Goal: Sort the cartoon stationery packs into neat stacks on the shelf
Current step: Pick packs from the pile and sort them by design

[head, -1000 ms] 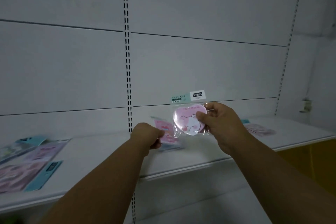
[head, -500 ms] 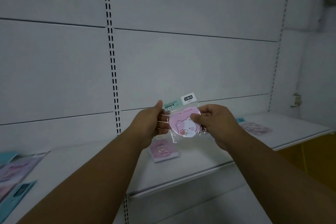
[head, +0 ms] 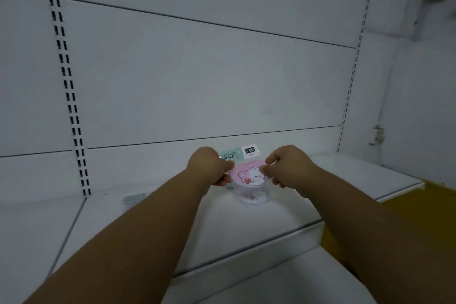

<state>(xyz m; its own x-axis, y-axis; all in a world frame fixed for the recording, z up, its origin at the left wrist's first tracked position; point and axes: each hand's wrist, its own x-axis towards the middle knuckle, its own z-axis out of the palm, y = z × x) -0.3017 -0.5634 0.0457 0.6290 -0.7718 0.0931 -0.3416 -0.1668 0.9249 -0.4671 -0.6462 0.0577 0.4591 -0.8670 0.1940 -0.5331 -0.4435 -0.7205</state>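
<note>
Both hands hold one clear pack with a pink heart-shaped cartoon bear pad [head: 249, 175] and a green header card, low over the white shelf [head: 271, 219]. My left hand [head: 209, 166] pinches its left edge; my right hand [head: 287, 166] pinches its right edge. Directly beneath it lies another similar clear pack [head: 254, 198] on the shelf, partly hidden by the held one. A pink and green pack [head: 134, 201] lies further left, mostly hidden behind my left forearm.
The white back panels carry slotted uprights [head: 66, 86] on the left and another on the right. The shelf's front edge runs diagonally below my arms. A yellow surface [head: 394, 224] shows at lower right, and a lower white shelf beneath.
The view has swung right, so the packs at the far left have left the frame. Both hands carried the bear pack forward and down, over a similar pack on the shelf.
</note>
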